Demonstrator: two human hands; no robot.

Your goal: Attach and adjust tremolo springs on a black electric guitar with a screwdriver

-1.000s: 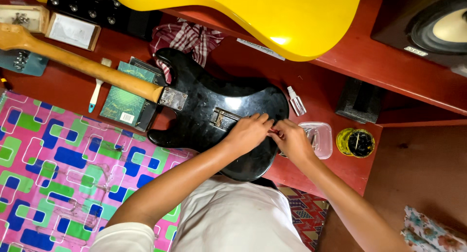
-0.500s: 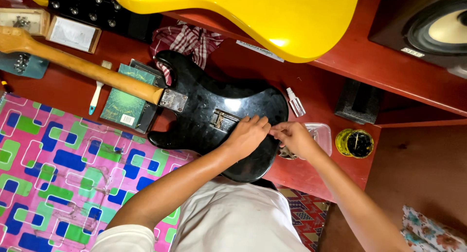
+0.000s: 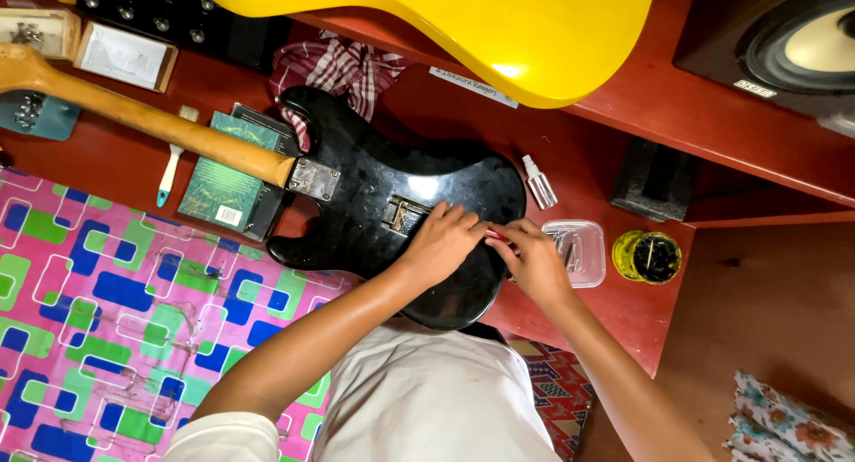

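Near the frame's centre, the right hand (image 3: 534, 261) was closed around a small red-handled tool (image 3: 495, 236), its tip on the back of the black guitar (image 3: 374, 204) lying face down on the red table (image 3: 614, 310). The left hand (image 3: 441, 241) lay beside it, fingers curled, pressing the body. The tool could slip and scratch the glossy finish. Farther right, the clear box of small parts (image 3: 579, 253) near the table edge could be knocked off.

Black guitar (image 3: 383, 204) — yellow guitar (image 3: 499, 25) above (glossy) — pink patterned mat (image 3: 98, 310).
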